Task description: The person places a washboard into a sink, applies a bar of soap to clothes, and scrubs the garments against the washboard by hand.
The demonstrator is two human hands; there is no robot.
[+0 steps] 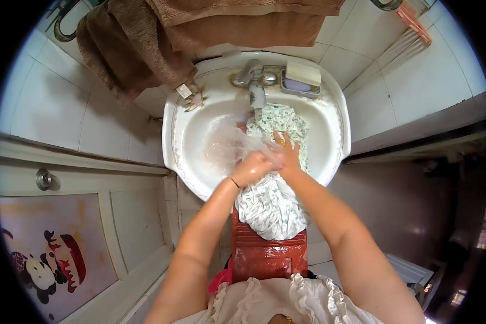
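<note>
A wet white cloth with a small green pattern (275, 205) runs from the basin down over a red washboard (270, 259). My left hand (254, 168) is closed in a fist around the middle of the cloth; a pale smear of motion hides its fingertips. Just beside it, my right hand (288, 156) lies on the upper part of the cloth, fingers spread, with a yellowish ring on one finger. The washboard leans over the front rim of the white basin (329, 170). Above the cloth is a metal faucet (257, 96).
A soap dish (302, 90) with two bars of soap stands right of the faucet. Brown towels (243, 29) hang over the basin. A door with a round knob (44, 179) is at left, and an orange comb-like object (414, 24) hangs at upper right.
</note>
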